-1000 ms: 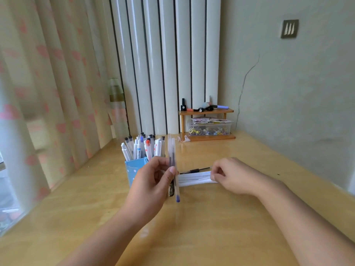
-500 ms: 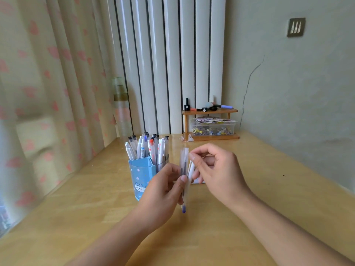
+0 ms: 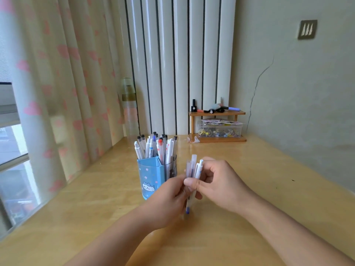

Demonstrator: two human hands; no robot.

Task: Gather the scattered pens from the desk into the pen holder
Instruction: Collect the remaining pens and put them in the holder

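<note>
With both hands meeting above the tabletop (image 3: pixel 249 169), my left hand (image 3: pixel 169 198) and right hand (image 3: pixel 219 183) pinch a pen bundle (image 3: pixel 193 167) just right of the pen holder (image 3: pixel 151 175).

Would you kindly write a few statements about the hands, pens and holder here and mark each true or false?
1. Both hands grip a bunch of pens. True.
2. The pen holder is empty. False: it is packed with pens.
3. The left hand and right hand meet just right of the holder. True.
4. The bunch lies flat on the desk. False: it is held roughly upright.
</note>
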